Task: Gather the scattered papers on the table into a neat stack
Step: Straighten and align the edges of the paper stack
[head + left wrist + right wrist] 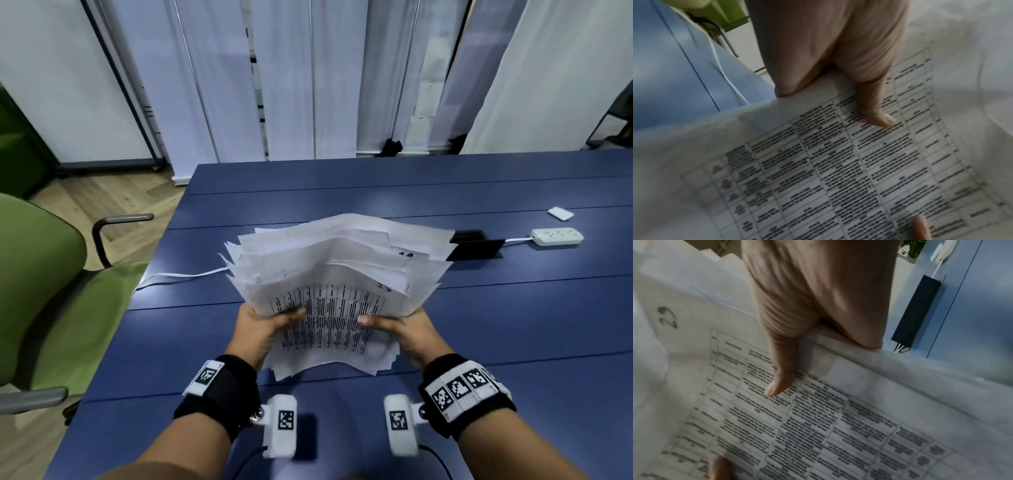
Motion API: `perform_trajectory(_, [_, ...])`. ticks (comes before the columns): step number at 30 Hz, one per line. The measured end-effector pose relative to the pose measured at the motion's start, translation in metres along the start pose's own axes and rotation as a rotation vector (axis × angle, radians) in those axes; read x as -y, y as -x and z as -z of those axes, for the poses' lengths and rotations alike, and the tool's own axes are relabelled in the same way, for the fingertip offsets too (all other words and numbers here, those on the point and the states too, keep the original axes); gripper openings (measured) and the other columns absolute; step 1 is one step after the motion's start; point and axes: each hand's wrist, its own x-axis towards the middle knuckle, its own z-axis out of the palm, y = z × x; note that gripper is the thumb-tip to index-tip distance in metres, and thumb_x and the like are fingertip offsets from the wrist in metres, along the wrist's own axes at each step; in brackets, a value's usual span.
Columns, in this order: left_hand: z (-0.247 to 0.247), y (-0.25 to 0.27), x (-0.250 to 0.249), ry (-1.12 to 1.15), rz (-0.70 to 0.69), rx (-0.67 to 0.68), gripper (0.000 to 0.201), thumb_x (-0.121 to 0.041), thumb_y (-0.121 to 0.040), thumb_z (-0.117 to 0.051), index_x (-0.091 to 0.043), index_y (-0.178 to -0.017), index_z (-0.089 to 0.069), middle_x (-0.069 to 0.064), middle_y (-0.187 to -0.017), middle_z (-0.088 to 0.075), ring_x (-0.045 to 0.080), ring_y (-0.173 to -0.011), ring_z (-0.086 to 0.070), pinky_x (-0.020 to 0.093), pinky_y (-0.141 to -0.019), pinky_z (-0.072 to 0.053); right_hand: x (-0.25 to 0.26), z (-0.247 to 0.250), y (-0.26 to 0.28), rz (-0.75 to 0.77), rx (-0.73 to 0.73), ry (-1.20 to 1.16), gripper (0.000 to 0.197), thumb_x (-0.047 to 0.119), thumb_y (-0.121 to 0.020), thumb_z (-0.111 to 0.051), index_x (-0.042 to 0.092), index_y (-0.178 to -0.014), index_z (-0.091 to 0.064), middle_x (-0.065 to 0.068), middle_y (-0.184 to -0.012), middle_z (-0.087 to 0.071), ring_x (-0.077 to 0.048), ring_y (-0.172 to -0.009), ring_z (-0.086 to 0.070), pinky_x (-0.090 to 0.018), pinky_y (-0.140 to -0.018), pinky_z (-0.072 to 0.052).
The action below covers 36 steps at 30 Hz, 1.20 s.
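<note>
A thick, uneven bundle of white papers (337, 274) is held above the blue table (513, 325), its sheets fanned and misaligned at the far end. The top sheet carries a printed table (838, 170) (818, 426). My left hand (263, 330) grips the bundle's left edge, thumb (877, 113) pressed on top and the fingers underneath. At the right edge my right hand (407, 330) grips the same bundle, thumb (781, 379) on the top sheet. A handwritten "23" (667, 318) marks a sheet behind the top one.
A black cable box (476, 245) sits in the table behind the papers, with a white power strip (556, 236) and a small white card (560, 213) to its right. A white cable (178, 277) runs to the left edge. A green chair (51, 291) stands left of the table.
</note>
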Motion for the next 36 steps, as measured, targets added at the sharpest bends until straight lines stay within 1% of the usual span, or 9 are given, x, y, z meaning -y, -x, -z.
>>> perform_trajectory(4, [-0.004, -0.003, -0.014, 0.024, -0.074, -0.095, 0.041, -0.009, -0.063, -0.080, -0.001, -0.102, -0.070, 0.007, -0.100, -0.076, 0.018, -0.096, -0.071, 0.029, -0.087, -0.056, 0.018, -0.012, -0.001, 0.059, -0.067, -0.025, 0.065, -0.008, -0.054, -0.081, 0.000, -0.115, -0.060, -0.009, -0.102, -0.074, -0.019, -0.095, -0.071, -0.024, -0.074, -0.057])
perform_trajectory(9, [0.003, -0.006, -0.024, 0.012, -0.123, -0.041, 0.039, 0.008, -0.068, -0.074, -0.001, -0.106, -0.068, 0.006, -0.100, -0.076, 0.016, -0.095, -0.071, 0.024, -0.079, -0.057, 0.025, -0.013, -0.001, 0.111, -0.112, -0.050, 0.055, -0.005, -0.048, -0.083, 0.004, -0.099, -0.066, -0.009, -0.095, -0.076, -0.019, -0.089, -0.073, -0.027, -0.076, -0.058])
perform_trajectory(14, [0.021, -0.010, -0.013, 0.051, -0.060, 0.014, 0.062, -0.012, -0.058, -0.087, -0.003, -0.115, -0.064, 0.011, -0.107, -0.074, 0.026, -0.105, -0.068, 0.027, -0.080, -0.056, 0.016, -0.004, 0.004, 0.043, -0.100, -0.108, 0.071, 0.001, -0.046, -0.082, -0.008, -0.113, -0.059, -0.011, -0.092, -0.076, -0.020, -0.083, -0.074, -0.024, -0.066, -0.058])
perform_trajectory(16, [0.017, -0.010, -0.010, 0.045, -0.044, 0.053, 0.078, -0.028, -0.044, -0.096, -0.006, -0.112, -0.065, 0.011, -0.107, -0.074, 0.023, -0.103, -0.069, 0.026, -0.081, -0.056, 0.011, -0.009, 0.005, 0.050, -0.099, -0.087, 0.067, -0.001, -0.048, -0.082, -0.006, -0.111, -0.060, -0.009, -0.092, -0.076, -0.019, -0.085, -0.074, -0.027, -0.071, -0.060])
perform_trajectory(18, [0.010, -0.008, -0.011, 0.045, -0.039, 0.085, 0.086, -0.031, -0.038, -0.098, -0.006, -0.113, -0.065, 0.012, -0.109, -0.073, 0.023, -0.104, -0.069, 0.025, -0.082, -0.056, 0.011, -0.019, 0.007, 0.070, -0.076, -0.042, 0.060, 0.000, -0.047, -0.083, 0.001, -0.104, -0.065, -0.006, -0.094, -0.076, -0.019, -0.089, -0.073, -0.027, -0.076, -0.059])
perform_trajectory(22, [0.014, -0.011, -0.018, 0.060, -0.077, 0.075, 0.074, -0.027, -0.042, -0.096, -0.012, -0.108, -0.067, 0.009, -0.108, -0.074, 0.020, -0.104, -0.069, 0.025, -0.082, -0.055, 0.025, -0.021, 0.008, 0.135, -0.053, -0.056, 0.049, -0.003, -0.051, -0.080, 0.003, -0.099, -0.068, -0.006, -0.093, -0.076, -0.017, -0.088, -0.073, -0.024, -0.074, -0.058])
perform_trajectory(26, [0.020, -0.011, -0.024, 0.068, -0.076, 0.112, 0.084, -0.035, -0.038, -0.097, -0.011, -0.112, -0.065, 0.008, -0.109, -0.073, 0.021, -0.105, -0.069, 0.024, -0.081, -0.054, 0.029, -0.009, 0.009, 0.149, -0.095, -0.101, 0.052, -0.006, -0.054, -0.077, -0.008, -0.105, -0.064, -0.008, -0.089, -0.076, -0.018, -0.083, -0.073, -0.025, -0.071, -0.059])
perform_trajectory(31, [0.004, -0.008, -0.030, 0.039, -0.103, 0.181, 0.078, -0.019, -0.041, -0.093, -0.013, -0.113, -0.064, 0.007, -0.110, -0.073, 0.020, -0.105, -0.069, 0.024, -0.083, -0.054, 0.034, -0.024, 0.011, 0.198, -0.047, -0.096, 0.060, -0.002, -0.048, -0.081, 0.000, -0.106, -0.065, -0.009, -0.096, -0.076, -0.021, -0.089, -0.073, -0.028, -0.075, -0.058])
perform_trajectory(36, [0.018, -0.011, -0.033, 0.054, -0.105, 0.113, 0.082, -0.037, -0.036, -0.097, -0.011, -0.108, -0.066, 0.006, -0.104, -0.075, 0.018, -0.100, -0.070, 0.023, -0.080, -0.055, 0.040, -0.007, 0.014, 0.197, -0.060, -0.099, 0.054, -0.011, -0.057, -0.075, -0.002, -0.109, -0.063, -0.011, -0.096, -0.075, -0.024, -0.091, -0.073, -0.028, -0.073, -0.059])
